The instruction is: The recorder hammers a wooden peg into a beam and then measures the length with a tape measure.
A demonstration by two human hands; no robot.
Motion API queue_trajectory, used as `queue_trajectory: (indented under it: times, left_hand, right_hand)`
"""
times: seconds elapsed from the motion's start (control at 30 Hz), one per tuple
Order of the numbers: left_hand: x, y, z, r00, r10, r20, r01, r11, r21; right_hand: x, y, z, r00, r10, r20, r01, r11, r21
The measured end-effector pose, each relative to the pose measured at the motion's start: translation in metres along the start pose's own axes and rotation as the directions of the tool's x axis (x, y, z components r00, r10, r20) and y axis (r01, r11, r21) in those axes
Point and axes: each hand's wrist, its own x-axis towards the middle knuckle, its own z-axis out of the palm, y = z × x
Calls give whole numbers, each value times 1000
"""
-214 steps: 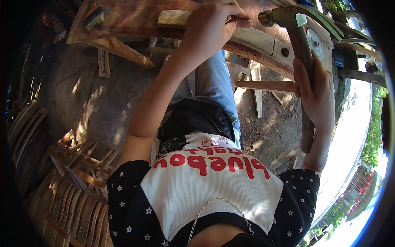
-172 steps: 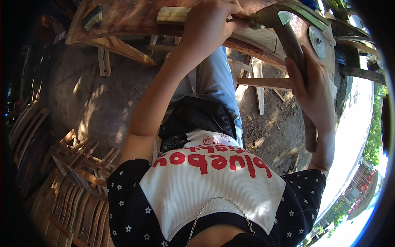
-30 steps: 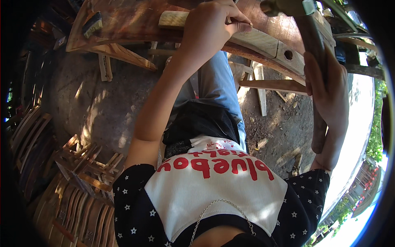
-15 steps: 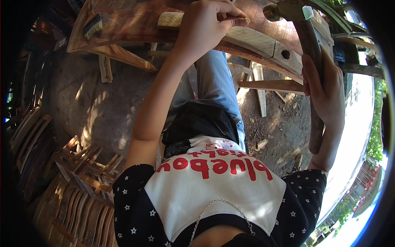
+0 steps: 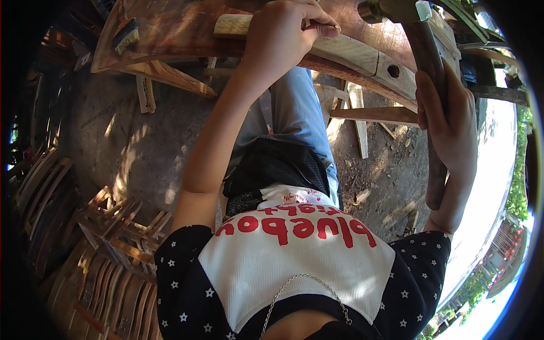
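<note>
On the left, we have a brush point(image 5: 126, 37) lying on the bench point(image 5: 181, 25), well apart from our hands. Our left hand point(image 5: 286, 28) covers part of the wood strip point(image 5: 351, 51) along the near edge, pinching a small piece point(image 5: 338, 28), too tiny to identify and not yet let go. Rightward, a hole point(image 5: 393, 71) is already made; our right hand point(image 5: 449, 116) wraps the hammer point(image 5: 432, 62), its head apart from our fingertips.

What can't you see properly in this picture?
Head view: tiny pale thing in the left hand; too small, partly covered by its grip.
Head view: middle of the pale wood; hidden behind the left hand.
Head view: top of the hammer; cut off by the upper edge.
Head view: far side of the reddish wooden surface; beyond that same edge.
</note>
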Motion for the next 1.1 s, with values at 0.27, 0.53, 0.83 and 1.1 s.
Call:
queue_trajectory:
  times: [0.27, 0.53, 0.83, 1.1]
  left_hand:
    - [1, 3, -2, 998, 53, -30, -52, 998, 44]
    - [-1, -7, 1, 988, 125, -86, -119, 991, 68]
    - [0, 4, -4, 1000, -11, -10, 12, 998, 58]
    - [1, 8, -7, 998, -51, 44, 47, 995, 91]
  right_hand:
    - [12, -2, 8, 983, -155, 98, 170, 972, -163]
    - [13, -6, 4, 984, -112, 138, 130, 983, -132]
    - [14, -15, -1, 992, -27, 126, 45, 989, -141]
    - [12, -14, 3, 981, -130, 140, 160, 961, -225]
